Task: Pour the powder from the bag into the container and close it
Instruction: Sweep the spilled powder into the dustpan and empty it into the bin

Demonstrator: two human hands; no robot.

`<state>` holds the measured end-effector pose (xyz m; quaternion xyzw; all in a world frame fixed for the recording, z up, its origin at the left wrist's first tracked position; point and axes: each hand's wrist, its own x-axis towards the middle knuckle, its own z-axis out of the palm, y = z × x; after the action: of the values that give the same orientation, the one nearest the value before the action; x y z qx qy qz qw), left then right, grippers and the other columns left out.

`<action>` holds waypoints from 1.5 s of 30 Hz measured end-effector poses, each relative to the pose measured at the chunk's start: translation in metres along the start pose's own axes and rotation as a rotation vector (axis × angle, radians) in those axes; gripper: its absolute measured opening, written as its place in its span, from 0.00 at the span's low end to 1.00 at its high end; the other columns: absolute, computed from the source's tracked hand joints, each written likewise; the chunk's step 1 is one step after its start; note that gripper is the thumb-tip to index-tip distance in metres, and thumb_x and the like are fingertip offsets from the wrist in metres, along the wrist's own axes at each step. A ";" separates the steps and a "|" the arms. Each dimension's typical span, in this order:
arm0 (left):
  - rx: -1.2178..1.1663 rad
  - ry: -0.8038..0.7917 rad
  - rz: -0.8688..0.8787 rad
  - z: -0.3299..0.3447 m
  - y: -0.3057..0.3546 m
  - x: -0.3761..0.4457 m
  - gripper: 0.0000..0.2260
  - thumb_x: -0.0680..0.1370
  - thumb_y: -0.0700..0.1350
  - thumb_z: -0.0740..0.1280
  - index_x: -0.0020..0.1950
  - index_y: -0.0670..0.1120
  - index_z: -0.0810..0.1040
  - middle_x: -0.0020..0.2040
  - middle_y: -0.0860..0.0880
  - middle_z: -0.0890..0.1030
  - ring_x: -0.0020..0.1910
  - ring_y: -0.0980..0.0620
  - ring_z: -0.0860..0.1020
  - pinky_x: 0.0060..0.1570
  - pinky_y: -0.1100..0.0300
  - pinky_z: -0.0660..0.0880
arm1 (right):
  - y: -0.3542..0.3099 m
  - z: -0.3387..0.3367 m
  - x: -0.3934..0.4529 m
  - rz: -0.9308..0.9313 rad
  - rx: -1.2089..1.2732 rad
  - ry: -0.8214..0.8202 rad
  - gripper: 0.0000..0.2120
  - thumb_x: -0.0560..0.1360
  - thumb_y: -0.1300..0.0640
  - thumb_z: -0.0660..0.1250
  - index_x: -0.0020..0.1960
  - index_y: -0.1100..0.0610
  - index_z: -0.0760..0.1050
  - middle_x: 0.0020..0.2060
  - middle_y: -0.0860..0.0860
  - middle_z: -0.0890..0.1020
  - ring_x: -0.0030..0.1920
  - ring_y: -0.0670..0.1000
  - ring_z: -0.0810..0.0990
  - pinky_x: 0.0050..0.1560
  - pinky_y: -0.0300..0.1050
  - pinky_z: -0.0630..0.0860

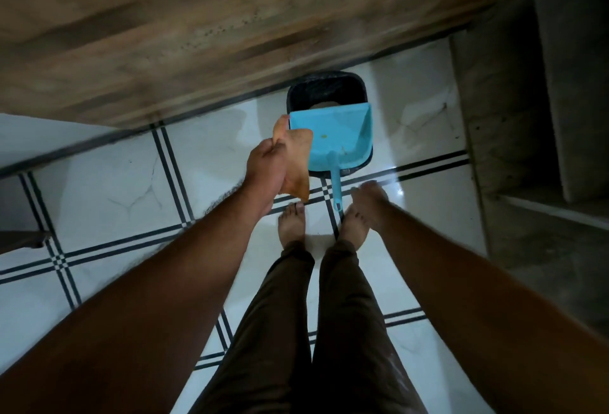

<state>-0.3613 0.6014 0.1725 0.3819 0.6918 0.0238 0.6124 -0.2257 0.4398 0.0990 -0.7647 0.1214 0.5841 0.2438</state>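
Observation:
My left hand (267,163) grips a crumpled, translucent orange bag (296,163), held out over the floor beside the left edge of a black bin (359,84). A blue dustpan (339,137) lies across the bin's top, its handle pointing toward me. My right hand (367,198) hangs lower on the right, fingers relaxed and holding nothing, close to the dustpan handle's end. No container or lid is in sight.
I stand barefoot on white floor tiles (115,189) with dark stripe lines. A wooden cabinet front (197,34) runs along the top. Dark concrete shelving (527,117) stands at the right. A dark object edge shows at the far left.

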 end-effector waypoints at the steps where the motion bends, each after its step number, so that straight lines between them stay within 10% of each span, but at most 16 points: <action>1: -0.053 -0.051 0.008 -0.001 0.006 -0.010 0.11 0.80 0.53 0.66 0.60 0.52 0.83 0.59 0.44 0.87 0.55 0.47 0.86 0.55 0.53 0.83 | -0.006 -0.008 -0.010 -0.014 0.077 -0.049 0.14 0.88 0.51 0.63 0.69 0.55 0.75 0.60 0.54 0.79 0.51 0.52 0.83 0.39 0.37 0.77; 6: -0.457 -0.424 -0.049 0.028 0.056 -0.094 0.15 0.87 0.47 0.65 0.73 0.50 0.80 0.64 0.44 0.86 0.59 0.48 0.87 0.56 0.52 0.84 | -0.045 -0.078 -0.103 -0.031 0.464 -0.337 0.50 0.74 0.24 0.66 0.77 0.64 0.73 0.63 0.62 0.79 0.67 0.61 0.78 0.78 0.60 0.69; 10: -0.034 -0.430 0.190 0.073 0.103 -0.166 0.10 0.81 0.44 0.74 0.62 0.45 0.85 0.47 0.48 0.89 0.44 0.49 0.86 0.40 0.60 0.81 | -0.074 -0.147 -0.187 -0.272 0.559 -0.357 0.16 0.80 0.54 0.70 0.66 0.60 0.79 0.54 0.59 0.85 0.49 0.56 0.88 0.50 0.54 0.87; 13: 0.399 -0.273 0.437 0.110 0.132 -0.211 0.06 0.77 0.46 0.75 0.47 0.43 0.86 0.36 0.51 0.85 0.36 0.51 0.82 0.26 0.64 0.72 | -0.079 -0.196 -0.237 -0.409 0.516 -0.098 0.10 0.79 0.69 0.70 0.58 0.59 0.79 0.47 0.59 0.84 0.38 0.54 0.86 0.37 0.51 0.87; 20: 0.524 -0.411 0.711 0.219 0.201 -0.328 0.06 0.80 0.39 0.68 0.49 0.46 0.85 0.41 0.48 0.86 0.40 0.47 0.84 0.35 0.55 0.79 | -0.063 -0.320 -0.320 -0.557 0.704 0.376 0.11 0.74 0.67 0.78 0.55 0.59 0.84 0.48 0.58 0.90 0.46 0.57 0.90 0.43 0.55 0.88; 26: 0.535 -0.415 0.914 0.351 0.262 -0.376 0.08 0.80 0.40 0.66 0.50 0.47 0.84 0.42 0.52 0.86 0.44 0.47 0.85 0.36 0.60 0.74 | -0.084 -0.447 -0.343 -0.695 0.800 0.486 0.10 0.74 0.67 0.79 0.54 0.62 0.85 0.50 0.60 0.90 0.51 0.62 0.90 0.52 0.62 0.88; 31: 0.587 -0.264 1.050 0.433 0.292 -0.393 0.15 0.85 0.40 0.65 0.70 0.47 0.81 0.61 0.48 0.85 0.60 0.45 0.82 0.58 0.56 0.78 | -0.108 -0.525 -0.313 -0.626 0.854 0.461 0.06 0.78 0.61 0.76 0.54 0.59 0.83 0.50 0.59 0.89 0.47 0.60 0.90 0.49 0.64 0.88; 37: 1.335 -0.207 1.535 0.456 0.273 -0.365 0.18 0.80 0.38 0.64 0.67 0.45 0.83 0.63 0.43 0.85 0.65 0.39 0.81 0.64 0.48 0.78 | -0.100 -0.542 -0.297 -0.430 0.216 0.646 0.26 0.82 0.53 0.69 0.79 0.49 0.69 0.69 0.54 0.74 0.65 0.56 0.77 0.67 0.55 0.79; 42: 1.786 -0.362 1.453 0.462 0.257 -0.359 0.24 0.87 0.47 0.59 0.84 0.53 0.67 0.84 0.52 0.69 0.84 0.49 0.65 0.84 0.42 0.57 | -0.089 -0.540 -0.302 -0.447 -0.480 0.642 0.15 0.82 0.40 0.67 0.66 0.44 0.78 0.55 0.52 0.71 0.58 0.54 0.70 0.66 0.55 0.76; 45: 1.906 -0.321 1.381 0.462 0.267 -0.362 0.26 0.89 0.49 0.54 0.88 0.56 0.57 0.89 0.54 0.57 0.88 0.51 0.54 0.84 0.37 0.45 | -0.084 -0.545 -0.307 -0.499 -0.618 0.637 0.21 0.80 0.38 0.69 0.72 0.40 0.74 0.63 0.53 0.74 0.67 0.57 0.70 0.70 0.58 0.72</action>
<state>0.1566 0.3876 0.4914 0.9745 -0.0064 -0.2235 0.0184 0.1796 0.2000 0.5194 -0.9470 -0.1750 0.2543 0.0894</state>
